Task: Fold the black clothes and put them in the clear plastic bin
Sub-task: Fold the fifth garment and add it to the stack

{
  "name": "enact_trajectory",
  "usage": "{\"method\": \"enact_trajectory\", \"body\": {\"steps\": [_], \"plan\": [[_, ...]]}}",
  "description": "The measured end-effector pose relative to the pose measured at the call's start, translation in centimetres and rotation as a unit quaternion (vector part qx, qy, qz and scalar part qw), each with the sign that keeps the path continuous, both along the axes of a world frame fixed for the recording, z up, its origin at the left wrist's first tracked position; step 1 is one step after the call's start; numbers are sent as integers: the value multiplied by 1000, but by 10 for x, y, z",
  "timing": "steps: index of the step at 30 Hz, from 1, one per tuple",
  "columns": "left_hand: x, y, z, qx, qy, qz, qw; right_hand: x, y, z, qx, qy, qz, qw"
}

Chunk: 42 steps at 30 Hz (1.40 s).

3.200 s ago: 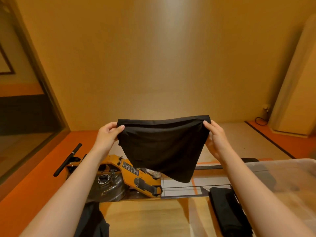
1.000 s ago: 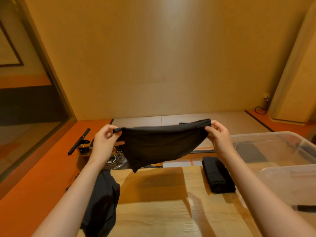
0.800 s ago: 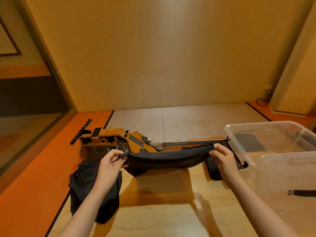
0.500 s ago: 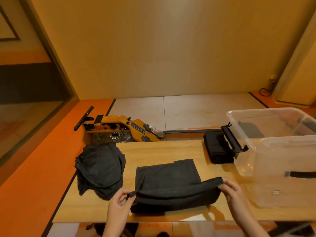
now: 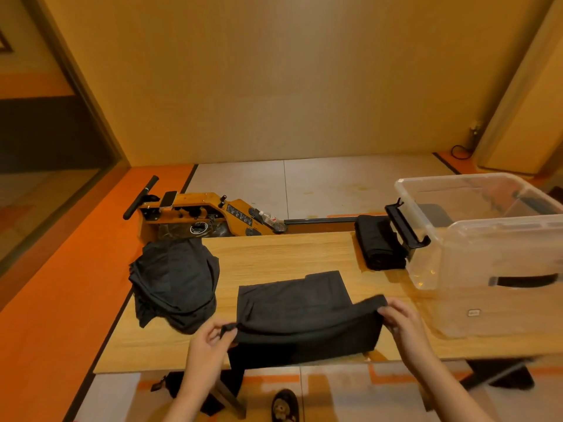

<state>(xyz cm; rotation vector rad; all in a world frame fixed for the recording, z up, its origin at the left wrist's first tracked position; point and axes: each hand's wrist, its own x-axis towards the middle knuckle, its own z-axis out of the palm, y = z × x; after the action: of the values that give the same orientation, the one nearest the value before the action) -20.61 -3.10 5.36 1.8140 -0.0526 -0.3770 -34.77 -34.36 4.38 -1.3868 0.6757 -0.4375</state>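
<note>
A black garment [image 5: 300, 312] lay partly flat at the lower centre of the frame, matte and smooth, its near edge lifted into a fold above the wooden table [image 5: 283, 254]. The left hand [image 5: 210, 342] pinched that edge's left corner; the right hand [image 5: 402, 324] pinched its right corner. A rumpled black pile [image 5: 175, 281] sat at centre left, a folded black bundle [image 5: 379, 245] beside the clear plastic bin [image 5: 475, 239] at right.
</note>
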Motion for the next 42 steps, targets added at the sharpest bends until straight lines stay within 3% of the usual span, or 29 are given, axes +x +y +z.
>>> {"method": "enact_trajectory", "body": {"steps": [11,16,20,24,28,35,42], "plan": [[171,-78,157,-99,-184,-26,978,158,-53,145,-66,-144,-42,987],[210,-92,223,-142,-243,-19,959,198,-63,211,-71,-226,-60,970],[218,-89,240,-153,-269,-37,950,203,-62,221,-61,-256,-48,964],[202,-75,214,-131,-263,-56,954,189,-58,185,-19,-244,-36,969],[163,-51,139,-88,-221,-40,971,149,-40,122,-8,-175,-14,985],[68,-11,-16,-15,-23,25,999,66,-1,-4,-7,2,-32,999],[-1,5,-66,-5,108,19,994,10,13,-41,39,69,-53,995]]}}
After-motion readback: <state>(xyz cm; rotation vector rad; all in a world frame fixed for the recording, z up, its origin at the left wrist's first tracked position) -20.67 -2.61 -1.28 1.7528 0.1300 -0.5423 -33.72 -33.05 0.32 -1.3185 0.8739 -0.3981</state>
